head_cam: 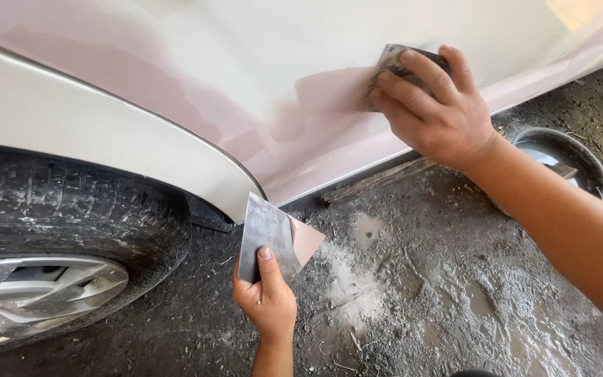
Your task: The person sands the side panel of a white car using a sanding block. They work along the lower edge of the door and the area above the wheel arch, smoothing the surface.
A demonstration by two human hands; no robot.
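Note:
My right hand (435, 105) presses a grey metal spreader (389, 61) flat against the white car body panel (259, 63), at the edge of a pinkish smear of filler (322, 98). Lower down, my left hand (268, 297) holds a second thin metal plate (268, 236) upright by its bottom edge, thumb on its face. A dab of pink filler (306, 239) sits on that plate's right corner. The plate hangs just below the rear end of the wheel arch (197, 157), apart from the panel.
A dusty black tyre (71, 216) with a silver wheel cover (36, 290) fills the lower left. The ground (413, 293) is wet, grey dirt. A round dark bucket (567, 157) holding water stands at the right, behind my right forearm. A wooden strip (378, 180) lies under the sill.

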